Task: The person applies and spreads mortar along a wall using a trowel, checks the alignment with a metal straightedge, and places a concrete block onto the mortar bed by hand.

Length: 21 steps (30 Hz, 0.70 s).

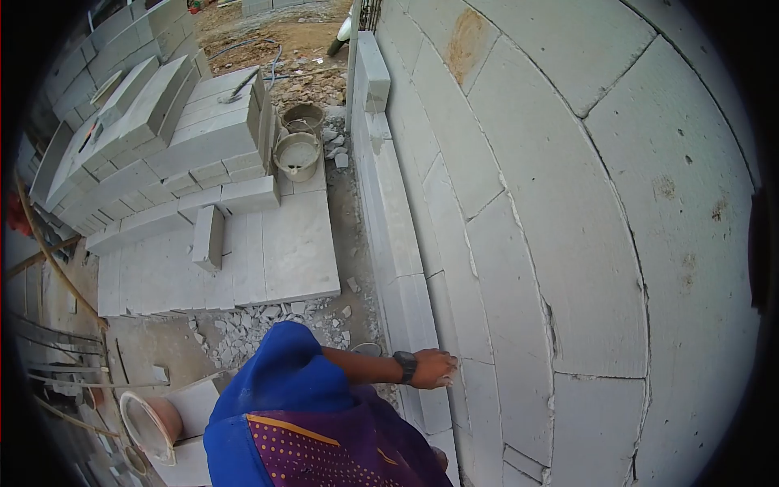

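Note:
My left hand (434, 369), with a dark watch (405, 367) on its wrist, reaches across to the right. It lies palm down at the ledge of pale blocks (418, 312) along the foot of the block wall (584, 268). Its fingers are stretched out toward the wall face, and I see nothing held in them. Whether the fingertips press on the wall or only on the ledge, I cannot tell. My right hand does not show; my blue and purple shirt fills the bottom. Farther along the ledge, a single block (373, 73) sits on top.
Stacked pale blocks (219, 130) stand to the left, with a hammer-like tool (239, 85) on top. Two buckets (297, 157) stand beside the stack. Broken block pieces (243, 337) litter the ground. A reddish bucket (154, 426) is at lower left.

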Available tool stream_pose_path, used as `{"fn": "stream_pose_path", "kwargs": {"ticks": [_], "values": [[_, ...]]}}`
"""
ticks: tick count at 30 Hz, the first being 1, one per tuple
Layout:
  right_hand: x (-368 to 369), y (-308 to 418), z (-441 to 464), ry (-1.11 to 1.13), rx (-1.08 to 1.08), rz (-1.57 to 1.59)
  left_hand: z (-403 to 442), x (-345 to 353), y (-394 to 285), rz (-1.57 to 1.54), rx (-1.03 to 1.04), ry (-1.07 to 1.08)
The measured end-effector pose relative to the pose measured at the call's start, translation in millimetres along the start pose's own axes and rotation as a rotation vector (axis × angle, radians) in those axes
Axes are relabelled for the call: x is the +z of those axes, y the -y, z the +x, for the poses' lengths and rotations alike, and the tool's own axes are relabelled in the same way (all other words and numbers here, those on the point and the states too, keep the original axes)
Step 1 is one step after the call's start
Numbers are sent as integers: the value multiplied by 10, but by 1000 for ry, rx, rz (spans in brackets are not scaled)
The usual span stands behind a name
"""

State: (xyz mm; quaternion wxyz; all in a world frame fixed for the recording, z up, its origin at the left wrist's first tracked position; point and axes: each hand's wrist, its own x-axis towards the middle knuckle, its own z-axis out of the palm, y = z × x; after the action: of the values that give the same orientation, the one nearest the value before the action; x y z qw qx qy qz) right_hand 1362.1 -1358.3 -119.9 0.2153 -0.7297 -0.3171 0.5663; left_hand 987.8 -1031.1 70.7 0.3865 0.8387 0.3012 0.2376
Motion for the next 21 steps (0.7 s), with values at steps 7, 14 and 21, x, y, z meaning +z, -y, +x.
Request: {"fn": "stream_pose_path", "kwargs": {"ticks": [7, 14, 21], "values": [[554, 629, 147, 114, 244, -311, -404, -136, -103, 19, -204, -276], [1166, 1262, 554, 155, 124, -404, -1178, -214, 52, -70, -421, -494], [2041, 2287, 1228, 235, 127, -384, -1650, -980, 598, -52, -574, -557]]}}
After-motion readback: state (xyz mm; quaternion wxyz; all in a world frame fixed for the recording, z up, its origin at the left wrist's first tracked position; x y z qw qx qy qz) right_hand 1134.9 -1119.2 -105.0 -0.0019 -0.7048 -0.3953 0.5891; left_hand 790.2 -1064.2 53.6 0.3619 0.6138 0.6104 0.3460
